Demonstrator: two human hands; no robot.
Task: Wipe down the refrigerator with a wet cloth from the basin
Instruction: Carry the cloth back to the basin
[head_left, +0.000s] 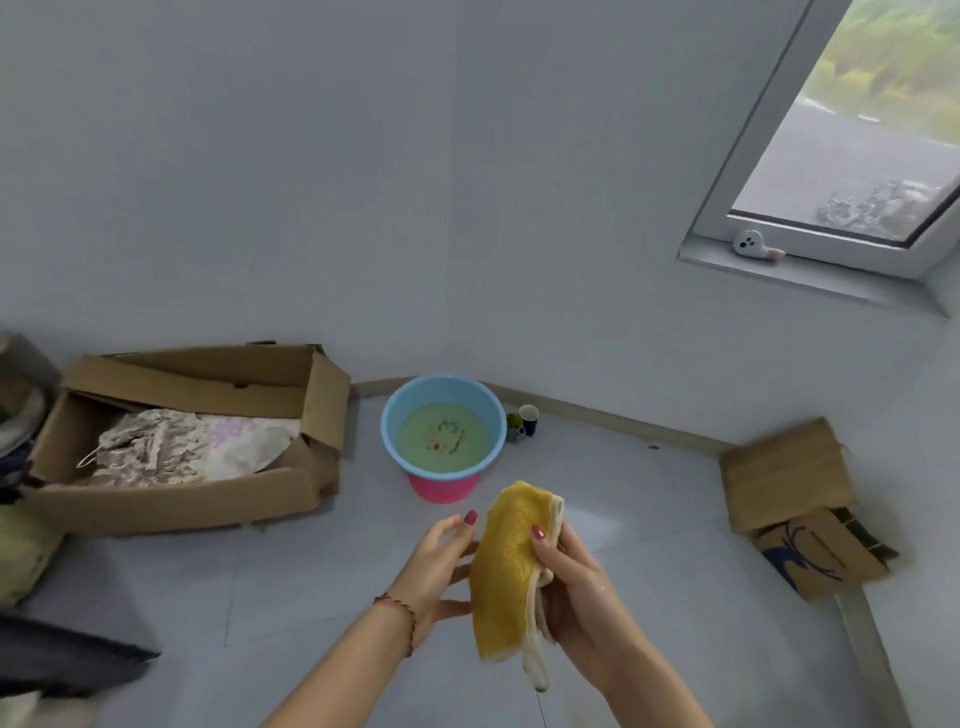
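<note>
a pale grey tiled floor (322, 587) is filling the near part of the view, with dark fabric (62, 660) lying at the near left edge. over the near floor, a yellow cloth (506, 566) with a cream edge is hanging between two hands. the right hand (574, 587) is gripping the cloth, its thumb pressing across the yellow face and its fingers curling behind. the left hand (441, 566) is touching the cloth's left edge with fingers fairly spread and only lightly bent; whether they are pinching the cloth is unclear. a red string bracelet (402, 613) is sitting on the left wrist.

farther out, a blue basin (400, 415) holding greenish water is resting on a pink base (441, 488), just beyond the cloth and near the wall. a dark paper cup (529, 418) is standing just right of the basin. to the left, an open cardboard box (171, 501) is holding patterned fabric (150, 447). to the right, flattened cardboard (789, 478) is leaning by the wall. on the far right, a window (852, 135) is showing greenery outside, and a small white toy (748, 242) is lying on its sill.
</note>
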